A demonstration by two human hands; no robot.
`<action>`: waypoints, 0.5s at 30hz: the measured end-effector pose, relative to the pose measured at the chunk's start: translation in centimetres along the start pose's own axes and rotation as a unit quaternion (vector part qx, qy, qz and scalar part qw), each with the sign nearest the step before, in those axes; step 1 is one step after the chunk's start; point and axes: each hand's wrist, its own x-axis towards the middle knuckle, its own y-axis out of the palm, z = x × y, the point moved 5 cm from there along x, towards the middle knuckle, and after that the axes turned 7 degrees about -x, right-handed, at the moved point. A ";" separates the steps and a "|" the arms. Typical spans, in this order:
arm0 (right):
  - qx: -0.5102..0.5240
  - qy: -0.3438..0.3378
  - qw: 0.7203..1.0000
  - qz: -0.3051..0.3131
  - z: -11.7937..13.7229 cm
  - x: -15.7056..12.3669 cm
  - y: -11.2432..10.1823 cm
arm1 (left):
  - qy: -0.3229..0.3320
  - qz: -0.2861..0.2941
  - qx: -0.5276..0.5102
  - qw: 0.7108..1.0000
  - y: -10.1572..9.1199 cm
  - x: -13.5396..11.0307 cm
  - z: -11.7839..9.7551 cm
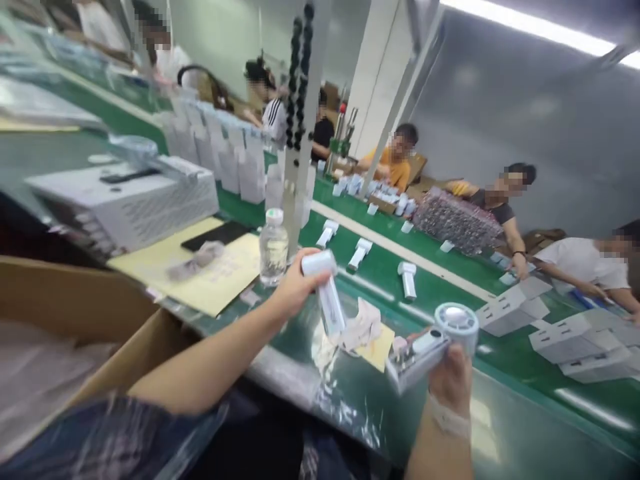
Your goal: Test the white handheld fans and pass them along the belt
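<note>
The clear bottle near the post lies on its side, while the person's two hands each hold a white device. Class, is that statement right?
Not quite. The head view shows the clear bottle standing upright, cap on top, not lying on its side. The rest holds: it is near the post, and the left hand and right hand each hold a white device.

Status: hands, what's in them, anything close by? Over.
Left hand: holding white device. Right hand: holding second device, round face showing. Bottle near left hand; crumpled scrap between hands.
</note>
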 end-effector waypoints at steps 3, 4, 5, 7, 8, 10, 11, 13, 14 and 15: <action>0.000 0.027 0.998 0.053 -0.8 -0.2 1.9 | 0.055 0.057 0.053 0.995 0.9 -0.6 -1.4; -0.012 0.036 0.998 0.057 -1.4 -0.5 2.7 | 0.054 0.095 0.059 0.992 1.5 -1.0 -1.5; -0.021 0.047 0.997 0.055 -2.1 -1.0 3.5 | 0.053 0.140 0.064 0.987 2.4 -1.5 -1.3; -0.023 0.084 0.994 0.067 -3.9 -2.3 5.6 | 0.071 0.224 0.094 0.967 4.3 -2.9 -0.6; -0.021 0.094 0.992 0.083 -4.7 -3.1 6.7 | 0.093 0.248 0.117 0.957 5.3 -3.5 -0.1; -0.008 0.081 0.990 0.119 -5.5 -4.3 8.5 | 0.136 0.246 0.151 0.948 7.0 -4.2 1.0; -0.012 0.068 0.989 0.133 -5.6 -4.7 8.9 | 0.147 0.238 0.165 0.946 7.9 -4.3 1.6; -0.063 0.051 0.987 0.138 -5.2 -4.6 7.9 | 0.149 0.244 0.202 0.937 9.6 -4.0 2.7; -0.117 0.052 0.983 0.130 -4.7 -4.1 6.4 | 0.144 0.271 0.228 0.924 10.4 -3.7 3.2; -0.186 0.057 0.975 0.111 -4.2 -3.3 4.2 | 0.139 0.310 0.255 0.905 11.0 -3.5 3.7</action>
